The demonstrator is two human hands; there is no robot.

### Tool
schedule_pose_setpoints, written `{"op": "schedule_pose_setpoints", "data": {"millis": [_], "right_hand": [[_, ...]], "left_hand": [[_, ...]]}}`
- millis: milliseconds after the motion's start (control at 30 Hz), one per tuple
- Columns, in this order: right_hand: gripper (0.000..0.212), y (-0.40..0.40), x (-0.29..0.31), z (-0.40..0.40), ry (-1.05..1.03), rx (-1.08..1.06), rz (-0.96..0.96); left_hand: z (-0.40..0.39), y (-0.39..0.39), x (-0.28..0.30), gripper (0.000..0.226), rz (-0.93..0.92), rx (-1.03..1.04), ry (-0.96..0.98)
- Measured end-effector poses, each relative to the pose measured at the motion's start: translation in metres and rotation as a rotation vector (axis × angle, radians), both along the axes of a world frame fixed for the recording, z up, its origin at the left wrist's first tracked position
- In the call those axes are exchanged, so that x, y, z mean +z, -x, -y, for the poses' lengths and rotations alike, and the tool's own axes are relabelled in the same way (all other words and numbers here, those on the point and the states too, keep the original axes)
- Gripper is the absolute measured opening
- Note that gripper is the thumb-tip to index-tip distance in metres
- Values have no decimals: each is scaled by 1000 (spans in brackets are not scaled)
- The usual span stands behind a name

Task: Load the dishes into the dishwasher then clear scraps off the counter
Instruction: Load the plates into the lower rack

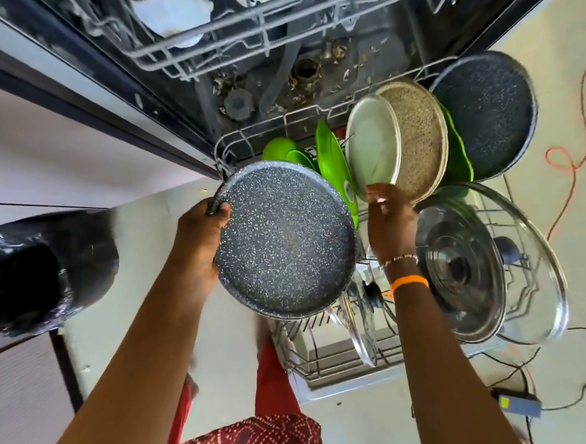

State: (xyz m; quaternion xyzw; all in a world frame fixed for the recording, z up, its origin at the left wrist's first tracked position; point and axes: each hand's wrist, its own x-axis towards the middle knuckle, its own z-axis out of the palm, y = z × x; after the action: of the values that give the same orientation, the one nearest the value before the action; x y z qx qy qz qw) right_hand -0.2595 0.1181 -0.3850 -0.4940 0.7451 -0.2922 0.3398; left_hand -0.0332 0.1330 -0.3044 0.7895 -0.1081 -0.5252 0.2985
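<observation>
Here, left hand (203, 241) grips the speckled pan (286, 239) by its rim above the lower rack (327, 360); right hand (389, 222), fingers relaxed, touches the grey plate (373, 155).

The scene was brightly and evenly lit by soft daylight, the pale floor (382, 422) washed almost white. The dishwasher (275, 68) served as the dark core: its tub interior sat in deep shadow, with detail there murky. Below it, the glass lid (493, 261) carried bright specular glare along its rim, and the speckled pan (286, 239) showed a dull sheen. To the left of the dishwasher, the black bag (30, 272) glinted with small highlights. Wide-angle distortion bowed the dishwasher's edges strongly. Motion blur softened the frame's margins and the hands; the centre stayed fairly sharp.
</observation>
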Motion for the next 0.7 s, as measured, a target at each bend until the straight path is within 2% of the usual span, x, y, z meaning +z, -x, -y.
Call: {"op": "schedule_pose_setpoints", "data": {"millis": [67,167,233,300,400,467,533,600,700], "right_hand": [[27,-9,4,-13,-164,-12,132],[23,-14,16,-24,-416,-207,631],[20,-11,21,-30,-524,-259,851],[24,-6,24,-33,-590,-254,968],[39,0,35,-32,-598,-249,1053],[34,2,46,-30,-543,-252,1013],[17,-1,57,-27,-418,-234,880],[16,-12,69,-23,-238,-149,636],[31,-40,82,-20,-19,82,166]], "left_hand": [[-4,1,-2,19,10,-4,-23],[-9,3,-6,22,2,18,-47],[-12,2,-8,18,33,22,-49],[-17,0,-10,8,35,46,-25],[-25,-5,-14,29,-9,6,-1],[-30,-7,-13,37,-44,-76,-32],[-34,-8,-10,37,-92,-136,-64],[-36,-9,-6,38,-98,-161,-73],[-39,-16,-4,38,-112,-174,-41]]}}
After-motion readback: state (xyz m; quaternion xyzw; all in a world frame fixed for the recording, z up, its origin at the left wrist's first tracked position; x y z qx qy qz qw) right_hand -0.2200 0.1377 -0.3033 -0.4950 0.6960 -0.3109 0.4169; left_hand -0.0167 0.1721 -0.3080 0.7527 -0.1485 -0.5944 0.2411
